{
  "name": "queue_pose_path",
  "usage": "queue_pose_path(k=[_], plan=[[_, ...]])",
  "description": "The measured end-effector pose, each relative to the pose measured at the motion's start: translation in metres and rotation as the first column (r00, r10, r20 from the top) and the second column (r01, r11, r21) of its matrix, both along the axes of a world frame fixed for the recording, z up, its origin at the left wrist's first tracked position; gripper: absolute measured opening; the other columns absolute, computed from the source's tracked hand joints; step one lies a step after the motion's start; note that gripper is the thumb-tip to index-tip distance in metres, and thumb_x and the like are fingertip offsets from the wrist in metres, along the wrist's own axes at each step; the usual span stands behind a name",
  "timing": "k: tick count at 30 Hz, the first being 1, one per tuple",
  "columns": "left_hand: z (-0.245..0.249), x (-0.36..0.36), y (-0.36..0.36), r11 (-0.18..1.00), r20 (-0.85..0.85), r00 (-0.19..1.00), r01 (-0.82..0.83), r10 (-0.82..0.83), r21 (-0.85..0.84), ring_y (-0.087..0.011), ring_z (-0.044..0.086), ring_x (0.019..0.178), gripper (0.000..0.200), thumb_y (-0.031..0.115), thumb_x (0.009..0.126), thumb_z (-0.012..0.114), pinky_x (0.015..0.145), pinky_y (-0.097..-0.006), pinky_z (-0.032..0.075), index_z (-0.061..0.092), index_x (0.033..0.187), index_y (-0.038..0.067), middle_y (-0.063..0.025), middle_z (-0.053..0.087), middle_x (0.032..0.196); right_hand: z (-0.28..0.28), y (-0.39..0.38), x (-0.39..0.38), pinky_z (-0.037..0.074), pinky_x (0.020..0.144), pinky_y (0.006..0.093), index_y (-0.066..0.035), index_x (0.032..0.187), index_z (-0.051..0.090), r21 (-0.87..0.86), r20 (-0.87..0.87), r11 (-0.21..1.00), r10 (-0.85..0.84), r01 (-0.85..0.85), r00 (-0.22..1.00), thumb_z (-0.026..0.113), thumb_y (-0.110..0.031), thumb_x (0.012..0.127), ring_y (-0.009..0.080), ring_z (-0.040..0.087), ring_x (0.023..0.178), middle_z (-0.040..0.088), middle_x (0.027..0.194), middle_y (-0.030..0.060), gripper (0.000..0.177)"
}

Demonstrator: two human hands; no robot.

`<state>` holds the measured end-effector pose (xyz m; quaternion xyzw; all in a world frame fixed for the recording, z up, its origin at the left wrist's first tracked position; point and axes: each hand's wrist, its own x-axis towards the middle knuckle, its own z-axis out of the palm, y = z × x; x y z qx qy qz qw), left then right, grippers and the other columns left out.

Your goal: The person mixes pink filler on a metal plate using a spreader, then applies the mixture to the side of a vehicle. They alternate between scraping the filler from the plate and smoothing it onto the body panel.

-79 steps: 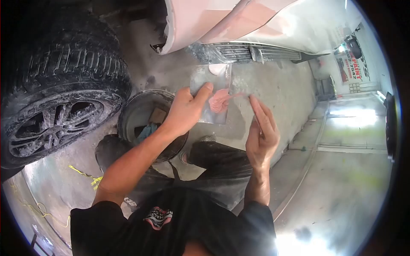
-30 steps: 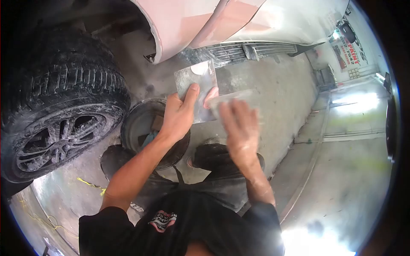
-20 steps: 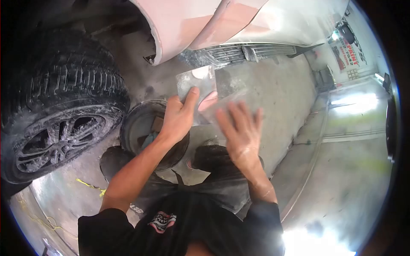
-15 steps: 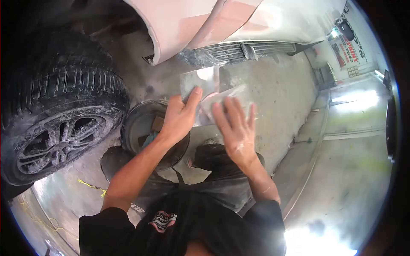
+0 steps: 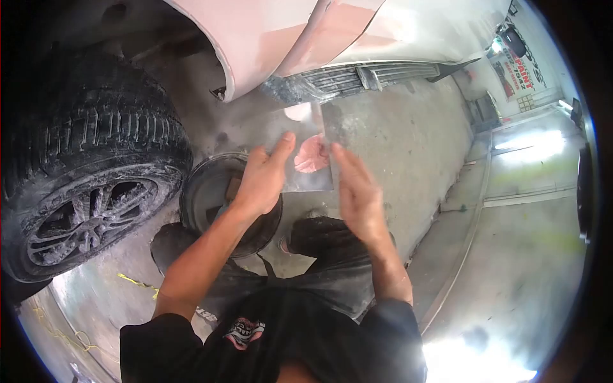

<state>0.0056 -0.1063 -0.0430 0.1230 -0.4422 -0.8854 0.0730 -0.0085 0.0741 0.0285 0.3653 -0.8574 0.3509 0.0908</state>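
My left hand grips the left edge of a flat grey board, its thumb on top. A pink patch of paste lies on the board, and a pale round patch shows near its far edge. My right hand is at the board's right edge, turned on its side and blurred, with its fingers together round a thin spreader that is nearly edge-on and hard to make out.
A car body panel with pink patches hangs above a dusty lower grille. On the left is a large tyre. A black bucket stands between my legs and the wheel. A wall runs along the right.
My right hand has tilted onto its side and the spreader no longer lies flat over the board, uncovering the pink paste. My left hand has shifted slightly left.
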Motion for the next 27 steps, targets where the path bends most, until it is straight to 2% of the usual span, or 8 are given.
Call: queue_pose_path(k=[3, 7, 11, 14, 17, 21, 25, 27], plan=[[-0.001, 0.002, -0.008, 0.993, -0.027, 0.999, -0.043, 0.046, 0.111, -0.01, 0.059, 0.098, 0.034, 0.028, 0.102, 0.063, 0.083, -0.0285, 0.049, 0.062, 0.114, -0.003, -0.004, 0.066, 0.108, -0.031, 0.028, -0.01, 0.046, 0.106, 0.0515, -0.011, 0.141, 0.058, 0.504, -0.288, 0.851, 0.002, 0.15, 0.957, 0.057, 0.012, 0.076, 0.0417, 0.058, 0.124, 0.057, 0.139, 0.0204, 0.069], [0.004, 0.005, -0.009, 0.981, -0.066, 0.997, 0.013, -0.027, -0.193, -0.0075, 0.057, 0.087, 0.032, 0.028, 0.104, 0.061, 0.075, -0.0275, 0.048, 0.066, 0.102, -0.004, -0.0007, 0.066, 0.093, -0.009, 0.028, -0.015, 0.038, 0.107, 0.0631, -0.012, 0.138, 0.06, 0.184, -0.216, 0.968, -0.128, 0.169, 0.968, 0.056, 0.01, 0.075, 0.0435, 0.051, 0.129, 0.058, 0.137, 0.018, 0.067], [0.012, 0.01, -0.004, 0.839, -0.085, 0.992, 0.03, -0.09, -0.543, -0.0053, 0.051, 0.076, 0.036, 0.027, 0.105, 0.058, 0.067, -0.0278, 0.045, 0.067, 0.088, -0.004, 0.0017, 0.062, 0.08, 0.008, 0.018, -0.014, 0.037, 0.108, 0.0634, -0.014, 0.134, 0.062, 0.522, -0.373, 0.849, 0.135, 0.087, 0.918, 0.058, -0.006, 0.08, 0.039, 0.053, 0.127, 0.058, 0.134, 0.0132, 0.054], [0.006, 0.011, 0.0, 0.823, -0.065, 0.998, -0.028, -0.011, -0.567, -0.0045, 0.048, 0.074, 0.039, 0.029, 0.105, 0.057, 0.064, -0.0288, 0.043, 0.065, 0.086, -0.004, 0.0016, 0.061, 0.079, -0.003, 0.011, 0.004, 0.036, 0.108, 0.063, -0.015, 0.131, 0.062, 0.576, -0.242, 0.811, 0.289, -0.103, 0.926, 0.059, -0.014, 0.082, 0.0354, 0.053, 0.128, 0.057, 0.135, 0.0095, 0.049], [0.007, 0.009, -0.007, 0.801, -0.034, 0.995, -0.094, 0.092, -0.591, -0.0106, 0.053, 0.071, 0.045, 0.034, 0.103, 0.058, 0.064, -0.0352, 0.047, 0.068, 0.09, -0.008, -0.0086, 0.065, 0.072, -0.022, 0.015, 0.016, 0.036, 0.109, 0.0619, -0.017, 0.13, 0.062, 0.614, -0.225, 0.775, 0.352, -0.148, 0.909, 0.06, -0.018, 0.082, 0.0326, 0.051, 0.129, 0.054, 0.137, 0.0067, 0.048], [0.019, 0.0, -0.021, 0.987, 0.042, 0.986, -0.162, 0.163, -0.019, -0.0145, 0.064, 0.085, 0.039, 0.032, 0.102, 0.061, 0.074, -0.0345, 0.053, 0.066, 0.109, -0.006, -0.0075, 0.069, 0.099, 0.004, 0.033, 0.013, 0.042, 0.106, 0.0586, -0.014, 0.123, 0.068, 0.39, -0.102, 0.913, 0.171, -0.119, 0.98, 0.067, -0.004, 0.08, 0.0327, 0.058, 0.122, 0.063, 0.128, 0.006, 0.045], [0.011, 0.002, -0.009, 0.919, -0.043, 0.999, 0.021, -0.005, 0.393, -0.0192, 0.068, 0.101, 0.042, 0.028, 0.101, 0.062, 0.09, -0.0372, 0.056, 0.056, 0.131, -0.001, -0.0077, 0.066, 0.118, 0.009, 0.013, 0.024, 0.045, 0.106, 0.055, -0.011, 0.126, 0.068, -0.315, -0.156, 0.945, 0.04, -0.088, 0.987, 0.064, 0.01, 0.077, 0.0405, 0.057, 0.125, 0.062, 0.133, 0.0144, 0.053], [0.012, 0.004, 0.009, 0.886, -0.064, 0.997, 0.071, -0.046, 0.458, -0.0185, 0.067, 0.104, 0.04, 0.026, 0.102, 0.061, 0.091, -0.0366, 0.055, 0.056, 0.132, 0.0, -0.0073, 0.065, 0.12, 0.0, 0.001, 0.023, 0.046, 0.106, 0.0535, -0.01, 0.131, 0.065, -0.221, -0.179, 0.959, 0.141, -0.179, 0.974, 0.063, 0.012, 0.076, 0.0429, 0.055, 0.126, 0.058, 0.137, 0.0182, 0.059]])
